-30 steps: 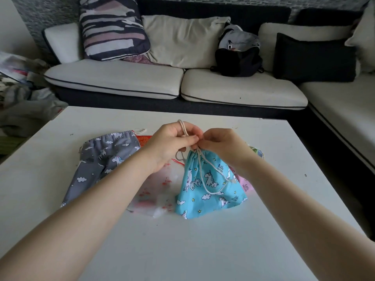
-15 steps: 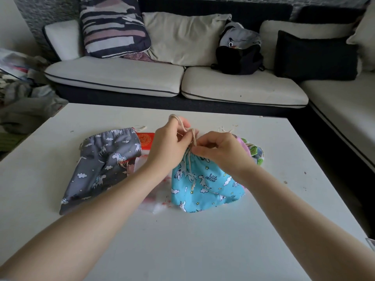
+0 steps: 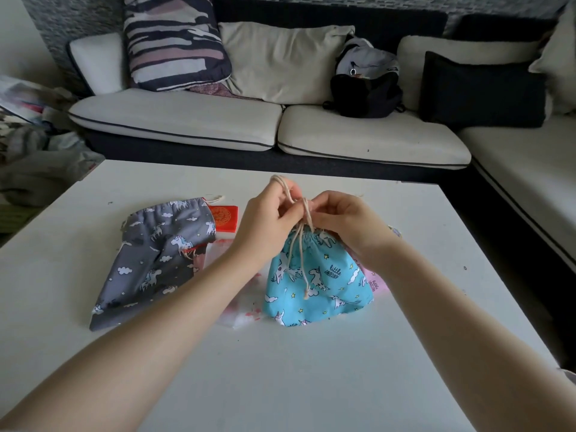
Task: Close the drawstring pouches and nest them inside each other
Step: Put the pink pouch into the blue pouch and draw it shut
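Clearly, in the head view, the closing step is in hand: the mouth of the sky-blue cotton drawstring pouch printed with white unicorns (image 3: 318, 285) is gathered into tight puckers at the middle of the flat white table (image 3: 280, 385). The pale twisted cotton cord (image 3: 300, 244) is pinched by the left hand (image 3: 268, 222), a loop of it being carried over one raised finger, while the same cord is nipped at the gathered neck by the right hand (image 3: 346, 222); both hands are closed narrowly on it. A knotted tail of cord is seen hanging down the pouch's front.

Next, a firm knot or bow is judged to be called for, then a wider pouch must be opened to take this one.

To the left, a grey cotton unicorn-print pouch (image 3: 156, 260) is laid flat and limp, its mouth partly gathered. Beside it a small red card packet (image 3: 226, 218) is seen, and a thin translucent bag (image 3: 237, 310) is tucked under the left forearm. A pink fabric edge (image 3: 377, 283) is glimpsed behind the blue pouch.
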